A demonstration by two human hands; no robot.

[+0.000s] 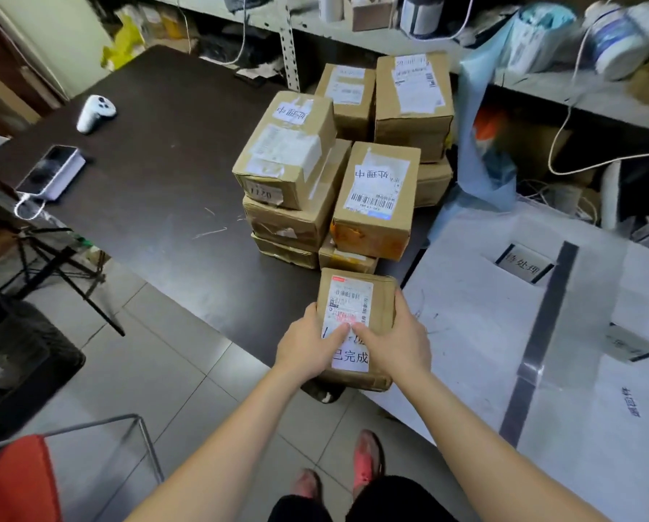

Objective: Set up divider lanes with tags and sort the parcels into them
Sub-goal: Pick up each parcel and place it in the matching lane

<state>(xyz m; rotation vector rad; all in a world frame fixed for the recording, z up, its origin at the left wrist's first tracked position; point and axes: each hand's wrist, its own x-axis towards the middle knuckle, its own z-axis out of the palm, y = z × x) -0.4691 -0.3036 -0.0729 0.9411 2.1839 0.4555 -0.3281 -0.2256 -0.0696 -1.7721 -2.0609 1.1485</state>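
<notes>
Currently both hands are on one parcel [355, 295]: left hand [308, 344] curled round its left edge, thumb laid on the white label; right hand [400, 342] curled round its right edge, thumb meeting the left one mid-label; neither hand is spread wide, both are gripping. The parcel is at the near edge of the dark table [157, 190], just in front of the pile and beside the white sheet [466, 325]; cannot tell whether it rests on the table or is lifted off it.

Counts, left to right: one white controller [95, 113] and one phone [50, 173] on a white block with a cable, both at the table's left end, well apart from the boxes; eight stacked parcels [287, 148] visible mid-table, brown cardboard, taped, most with white labels; one held parcel; on the white sheet one grey divider strip [541, 333] running near to far; one tag [524, 266] left of the strip at its far end; a second tag [632, 346] right of the strip.

Hidden or unclear: the lowest boxes in the pile show only edges, so the count covers only what shows; the held parcel's label is partly covered by both thumbs; the second tag is blurred, text unreadable; the white sheet is cut off at the right frame edge; shelf clutter behind is blurred, contents hard to make out.
</notes>
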